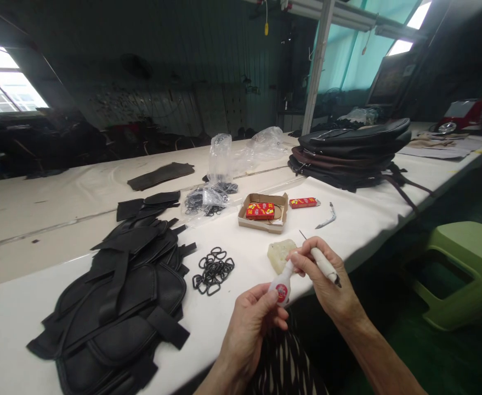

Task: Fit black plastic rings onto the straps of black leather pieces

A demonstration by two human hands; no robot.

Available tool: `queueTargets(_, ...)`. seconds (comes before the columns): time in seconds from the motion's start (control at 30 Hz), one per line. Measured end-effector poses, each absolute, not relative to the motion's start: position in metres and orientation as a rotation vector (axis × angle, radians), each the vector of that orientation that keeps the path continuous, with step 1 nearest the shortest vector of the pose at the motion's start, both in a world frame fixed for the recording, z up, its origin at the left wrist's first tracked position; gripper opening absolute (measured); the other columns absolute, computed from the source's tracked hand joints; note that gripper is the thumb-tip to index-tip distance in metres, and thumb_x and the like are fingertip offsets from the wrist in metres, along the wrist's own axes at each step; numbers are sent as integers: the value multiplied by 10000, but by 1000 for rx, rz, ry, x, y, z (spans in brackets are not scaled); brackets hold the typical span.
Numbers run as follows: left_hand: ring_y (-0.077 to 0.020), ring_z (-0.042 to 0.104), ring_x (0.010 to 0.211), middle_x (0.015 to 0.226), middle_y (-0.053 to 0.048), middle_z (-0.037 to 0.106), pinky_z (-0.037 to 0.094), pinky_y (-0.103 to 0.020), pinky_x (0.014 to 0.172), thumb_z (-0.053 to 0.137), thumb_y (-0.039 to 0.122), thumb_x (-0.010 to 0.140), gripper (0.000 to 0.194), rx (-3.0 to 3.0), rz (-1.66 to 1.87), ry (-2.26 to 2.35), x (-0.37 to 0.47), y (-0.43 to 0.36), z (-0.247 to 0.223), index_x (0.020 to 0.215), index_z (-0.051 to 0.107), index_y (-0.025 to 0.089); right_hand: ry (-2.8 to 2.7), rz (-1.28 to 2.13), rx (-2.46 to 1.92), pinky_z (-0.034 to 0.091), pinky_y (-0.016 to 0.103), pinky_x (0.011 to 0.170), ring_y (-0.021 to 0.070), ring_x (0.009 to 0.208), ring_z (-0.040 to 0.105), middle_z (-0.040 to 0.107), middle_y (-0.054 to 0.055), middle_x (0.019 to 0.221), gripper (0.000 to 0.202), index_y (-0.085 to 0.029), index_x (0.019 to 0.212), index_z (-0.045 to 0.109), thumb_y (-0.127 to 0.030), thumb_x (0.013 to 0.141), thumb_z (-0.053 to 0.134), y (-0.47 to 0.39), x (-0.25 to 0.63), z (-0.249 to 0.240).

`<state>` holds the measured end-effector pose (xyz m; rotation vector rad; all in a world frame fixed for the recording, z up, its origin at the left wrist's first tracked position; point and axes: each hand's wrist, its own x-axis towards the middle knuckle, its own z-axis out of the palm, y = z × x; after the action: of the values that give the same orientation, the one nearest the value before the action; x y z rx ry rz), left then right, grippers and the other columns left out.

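A small white bottle (281, 288) with a red round label is held in the fingers of my left hand (254, 318). My right hand (325, 274) pinches the bottle's narrow top between thumb and finger. Tucked in that same hand is a tool with a white-wrapped handle (325, 266) and a thin metal tip pointing up and left. Just behind the bottle, a pale yellowish block (281, 253) lies on the white table (232, 351). Black D-shaped rings (213, 271) form a loose pile left of my hands.
Black leather pieces (121, 307) are heaped at the left. Behind the block sit a cardboard tray (262, 224) with a red box, another red box (304, 203) and a bent blade (328, 216). Stacked black bags (351, 148) stand farther back; a green stool (463, 269) is at right.
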<state>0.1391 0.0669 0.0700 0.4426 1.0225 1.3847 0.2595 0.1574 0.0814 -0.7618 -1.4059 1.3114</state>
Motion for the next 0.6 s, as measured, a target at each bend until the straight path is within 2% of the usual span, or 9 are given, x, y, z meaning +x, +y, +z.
queueTargets(0.37, -69, 515, 461, 624, -64, 635, 429, -176, 459, 714, 341, 695, 280, 501, 1293, 1002, 132, 70, 70, 728, 680, 66, -1375, 1332, -779, 389, 248, 572, 116, 586, 472, 574, -30, 697, 193, -214, 750, 483, -305, 787, 649, 156, 262, 81)
queueTargets(0.6, -67, 503, 412, 594, -75, 650, 430, -174, 416, 755, 307, 640, 256, 444, 1225, 961, 122, 70, 72, 692, 672, 71, -1370, 1396, -759, 385, 248, 564, 116, 585, 466, 557, -28, 661, 183, -210, 736, 490, -292, 784, 645, 155, 262, 87)
